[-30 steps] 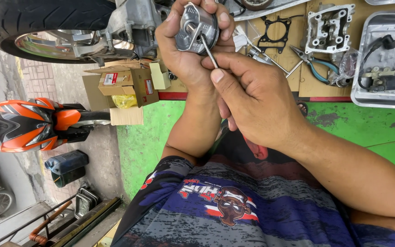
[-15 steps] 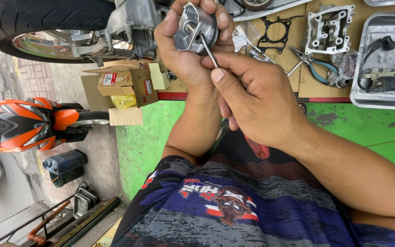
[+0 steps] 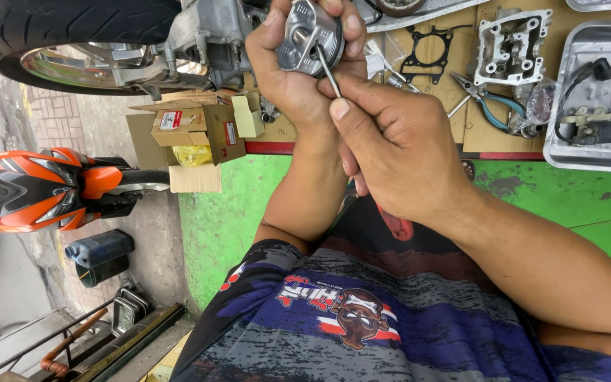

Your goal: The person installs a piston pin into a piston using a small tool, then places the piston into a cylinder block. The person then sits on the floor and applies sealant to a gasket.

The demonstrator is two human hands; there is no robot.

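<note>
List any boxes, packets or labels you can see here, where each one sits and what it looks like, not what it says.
Cardboard box: brown, rectangular, left of the left hand, under the wheel.
Labels on it: small, white with red, one on its face, one on its end.
Smaller carton: pale yellowish, beside the brown box.
Yellow packet: crumpled plastic, below the box.
Open carton: plain tan, beneath the packet.
No screens or signs.

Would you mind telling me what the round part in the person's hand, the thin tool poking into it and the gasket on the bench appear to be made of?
The round part looks like cast metal, probably aluminium: dull silver-grey with soft highlights. The thin tool seems to be steel: a slim, bright, shiny shaft. The gasket looks like thin dark sheet, perhaps fibre or coated metal: flat, black and matte on the brown board.
</note>
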